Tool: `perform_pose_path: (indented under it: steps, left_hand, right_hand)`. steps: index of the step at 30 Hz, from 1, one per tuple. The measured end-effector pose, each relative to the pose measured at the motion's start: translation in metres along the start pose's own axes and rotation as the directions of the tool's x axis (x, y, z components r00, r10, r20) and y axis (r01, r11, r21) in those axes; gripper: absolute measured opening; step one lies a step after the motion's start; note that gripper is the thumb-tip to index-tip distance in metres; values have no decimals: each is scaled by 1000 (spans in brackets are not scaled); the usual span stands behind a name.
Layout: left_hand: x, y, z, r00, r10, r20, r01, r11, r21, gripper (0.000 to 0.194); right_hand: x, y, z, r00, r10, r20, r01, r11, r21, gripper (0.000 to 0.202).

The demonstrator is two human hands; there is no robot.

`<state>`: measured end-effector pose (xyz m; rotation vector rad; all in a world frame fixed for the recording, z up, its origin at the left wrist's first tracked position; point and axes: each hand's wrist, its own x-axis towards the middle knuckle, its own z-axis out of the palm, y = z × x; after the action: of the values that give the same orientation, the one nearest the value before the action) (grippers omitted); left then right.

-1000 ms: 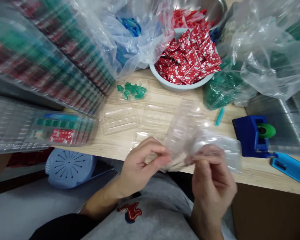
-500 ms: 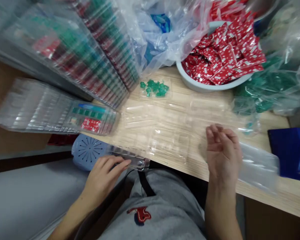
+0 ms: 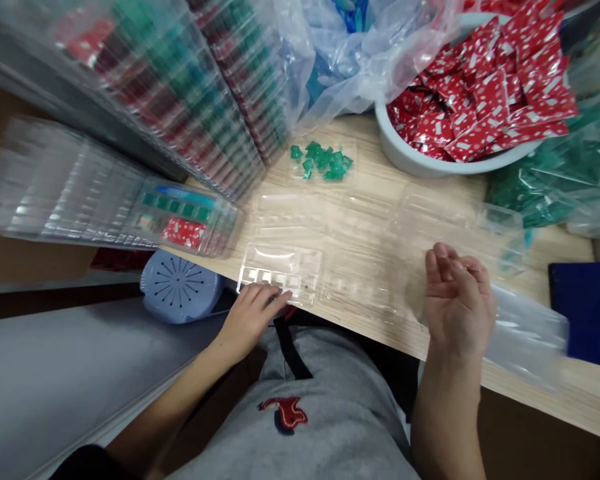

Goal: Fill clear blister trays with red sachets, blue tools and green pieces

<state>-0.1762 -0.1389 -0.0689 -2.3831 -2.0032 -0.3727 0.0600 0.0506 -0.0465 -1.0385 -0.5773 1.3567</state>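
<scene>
My left hand (image 3: 253, 313) is at the table's front edge, closed on the near side of a clear plastic compartment tray (image 3: 300, 263), which lies on the wood. Its thumb reaches over the rim. Palm up, my right hand (image 3: 457, 293) hovers over the right part of the table, its fingers curled in towards the thumb; anything inside them is hidden. More clear trays (image 3: 357, 287) lie between the hands and behind them. Small green plastic pieces (image 3: 325, 161) sit in a clear tray farther back.
Stacked filled trays (image 3: 190, 230) stand at left. A pale basin (image 3: 400, 143) holds red printed packets (image 3: 480, 100). Bags of blue (image 3: 325, 73) and green pieces (image 3: 545, 173) flank it. A clear plastic sheet or tray (image 3: 530, 333) and a dark blue box (image 3: 585, 307) lie at right.
My left hand has brought the clear tray up from below the table edge onto the tabletop. My right hand keeps nearly the same curled pose. The view has shifted slightly.
</scene>
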Motion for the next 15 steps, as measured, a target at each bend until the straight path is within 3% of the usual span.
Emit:
perform_pose_path:
  steps: [9,13,15]
  left_hand:
    - [9,-4,-10,985,-83,-149,68,992,-106,22]
    - [38,-26,-6,953,-204,-224,192,978,-77,24]
    - [60,-39,-1,945,-249,-211,232,967,-105,25]
  right_hand:
    - [-4,-8,2,1000,-2,-13,1,1000,-30,11]
    - [-4,-20,-4,998,-51,-42,49,998,-50,11]
    - [-4,-29,-8,991,-100,-86,94,992,-79,13]
